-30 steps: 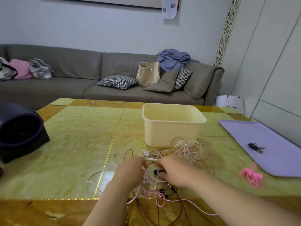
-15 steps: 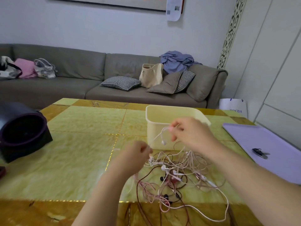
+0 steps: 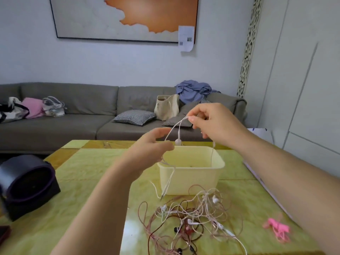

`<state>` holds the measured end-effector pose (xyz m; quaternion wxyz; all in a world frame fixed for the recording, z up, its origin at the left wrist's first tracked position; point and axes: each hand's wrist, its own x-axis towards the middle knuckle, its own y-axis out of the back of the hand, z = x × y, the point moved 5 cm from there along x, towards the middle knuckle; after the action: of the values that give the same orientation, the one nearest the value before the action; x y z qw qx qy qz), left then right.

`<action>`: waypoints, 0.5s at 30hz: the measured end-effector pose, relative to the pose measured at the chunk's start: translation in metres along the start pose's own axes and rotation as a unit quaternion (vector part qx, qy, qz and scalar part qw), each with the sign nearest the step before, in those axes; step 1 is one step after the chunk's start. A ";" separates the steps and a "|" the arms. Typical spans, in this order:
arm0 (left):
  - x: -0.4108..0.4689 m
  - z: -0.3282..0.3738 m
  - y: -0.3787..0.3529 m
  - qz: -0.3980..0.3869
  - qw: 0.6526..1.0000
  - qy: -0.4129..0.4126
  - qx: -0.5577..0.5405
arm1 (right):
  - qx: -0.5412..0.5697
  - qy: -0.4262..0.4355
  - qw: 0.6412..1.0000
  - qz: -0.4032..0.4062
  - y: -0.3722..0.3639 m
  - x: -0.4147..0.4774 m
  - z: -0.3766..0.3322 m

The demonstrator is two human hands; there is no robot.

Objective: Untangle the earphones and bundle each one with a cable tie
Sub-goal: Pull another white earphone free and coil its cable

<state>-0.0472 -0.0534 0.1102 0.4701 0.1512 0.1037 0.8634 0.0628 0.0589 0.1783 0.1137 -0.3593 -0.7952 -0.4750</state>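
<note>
— Above the table [image 3: 82, 181], head view: right hand [image 3: 211, 124] pinches the white earphone [image 3: 178, 141] cable high over the cream bin [image 3: 191, 173]; left hand [image 3: 150, 150] closes its grip round the same cable lower down. Progress?
— Early, by judgement. One set is lifted, its plug end trailing beside the tangle [image 3: 193, 218]; the rest lies knotted on the table. Pink cable ties [image 3: 277, 227] lie untouched, nothing bundled.
— Writing?
— Only a paper slip [image 3: 186, 38] on the wall picture [image 3: 128, 15]: print too small to read.
</note>
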 end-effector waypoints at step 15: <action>0.034 0.081 -0.018 0.011 0.997 -0.079 0.025 | 0.020 -0.027 0.997 -0.073 0.055 0.008 0.020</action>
<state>-0.0217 -0.0121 0.1854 0.4632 0.2316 0.0861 0.8511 0.0979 0.0957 0.2089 0.0643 -0.3106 -0.8312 -0.4566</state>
